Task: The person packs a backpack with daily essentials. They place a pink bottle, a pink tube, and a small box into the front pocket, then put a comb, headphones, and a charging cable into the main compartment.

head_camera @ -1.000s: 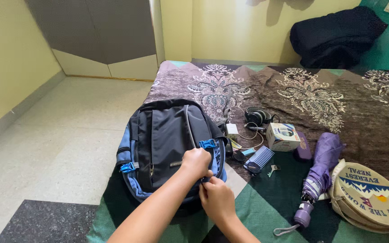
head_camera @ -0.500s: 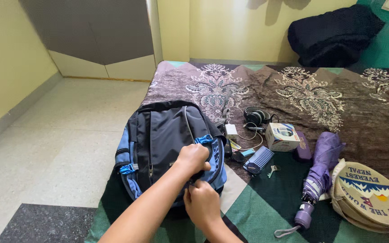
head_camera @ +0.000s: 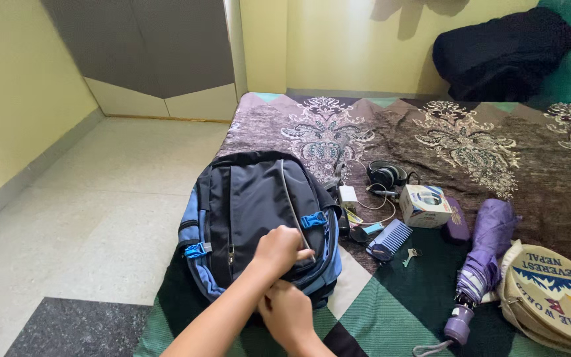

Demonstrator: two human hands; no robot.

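fingers of the left hand (head_camera: pixel 279 250) are curled down on the lower front of the backpack (head_camera: pixel 259 221), pressing the fabric; the right hand (head_camera: pixel 287 311) sits just below it, fingers closed in a pinch at the bag's bottom edge, though what they pinch is hidden under the left hand. compared with a second ago, both hands have slid leftward along the bag's lower seam, and the right hand has dropped lower in view. the backpack lies flat on the near corner of the bed (head_camera: pixel 431 145), its place unchanged.

the bag is soft woven cloth, dark grey with blue side panels and bright blue plastic buckles (head_camera: pixel 313 219), rounded at the top. its zips look shut, so its contents cannot be seen.

beside it to the right lie black padded headphones (head_camera: pixel 387 176), a white charger (head_camera: pixel 347 194) with a thin cable, a small cardboard box (head_camera: pixel 423 205), a ribbed blue comb (head_camera: pixel 389 239), a small metal key (head_camera: pixel 410 255), a folded purple umbrella (head_camera: pixel 482 254), and a round canvas pouch (head_camera: pixel 553 294). a dark bundle of cloth (head_camera: pixel 503 56) rests against the far wall.
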